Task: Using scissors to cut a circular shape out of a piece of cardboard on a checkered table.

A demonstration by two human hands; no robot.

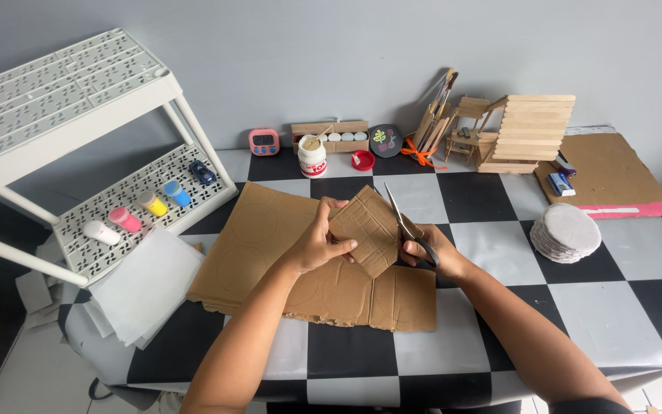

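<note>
My left hand (317,239) grips a small piece of brown cardboard (368,230) and holds it raised over the table. My right hand (432,254) holds scissors (400,218) with black handles, their blades open and pointing up and away along the right edge of that piece. Under both hands lies a large cardboard sheet (270,253) with faint circles drawn on it, flat on the black-and-white checkered table (599,307).
A white plastic shelf rack (116,207) with small paint bottles stands at the left, white paper sheets (147,284) beside it. A stack of round discs (566,231) lies at the right. At the back are a glue pot (312,157), a timer (263,141), and stick models (526,130).
</note>
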